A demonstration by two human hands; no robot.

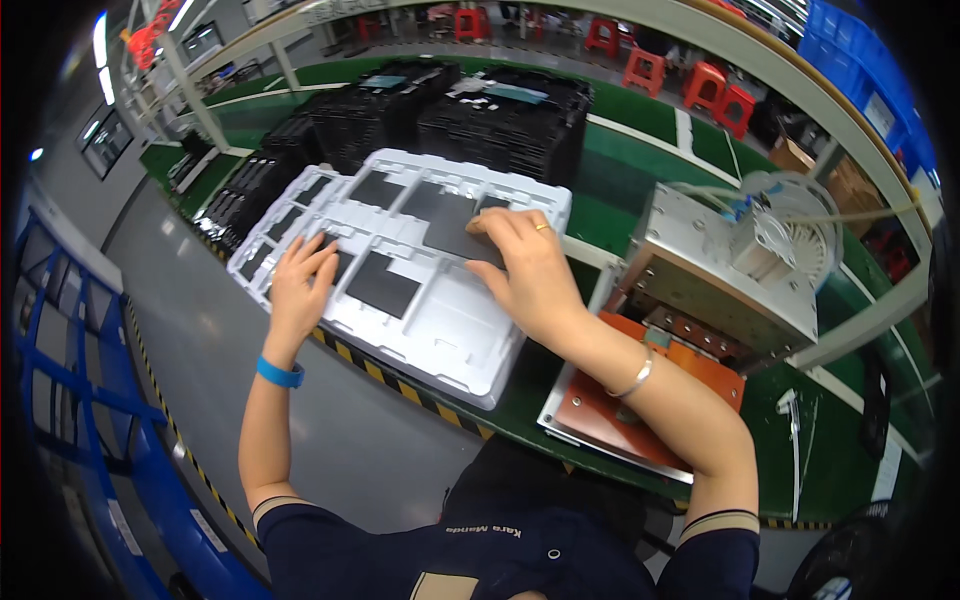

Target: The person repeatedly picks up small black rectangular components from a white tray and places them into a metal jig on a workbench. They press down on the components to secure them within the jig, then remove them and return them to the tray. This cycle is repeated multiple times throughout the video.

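Note:
A white moulded plastic tray (455,345) with recessed compartments lies in front of me, several dark grey flat pieces set in it. My right hand (530,265) is over its right half, thumb and fingers closed on the edge of a dark grey rectangular sheet (440,225). Over the tray's left side, my left hand (303,285) has its fingers stretched out, the tips at a dark piece partly hidden beneath them. Another dark piece (383,287) sits in a near compartment between my hands. To the left, a second white tray (255,262) also holds dark pieces.
Stacks of black trays (505,125) stand behind the white ones. At right is a metal press-like machine (725,265) with an orange-brown base plate (610,415). A caliper (793,430) lies farther right on the green bench. Blue racks (90,390) stand at left.

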